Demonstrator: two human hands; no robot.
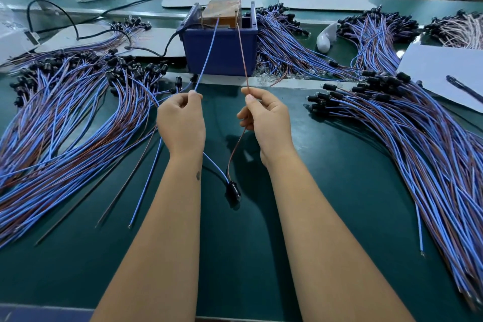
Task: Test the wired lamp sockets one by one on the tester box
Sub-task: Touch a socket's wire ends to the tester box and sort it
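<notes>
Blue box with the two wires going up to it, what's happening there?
A person is testing one lamp socket. The left hand pinches its blue wire and the right hand pinches its brown wire, both wire ends held up to the tester in the blue box. The socket hangs below between the forearms. Whether its lamp is lit cannot be told. Piles of wired sockets lie on the left and right.

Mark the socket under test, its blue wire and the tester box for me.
socket (233, 191): head view, on its black body between the forearms.
blue wire (206, 56): head view, on the taut run from left hand to box.
tester box (222, 53): head view, on its blue front wall.
</notes>
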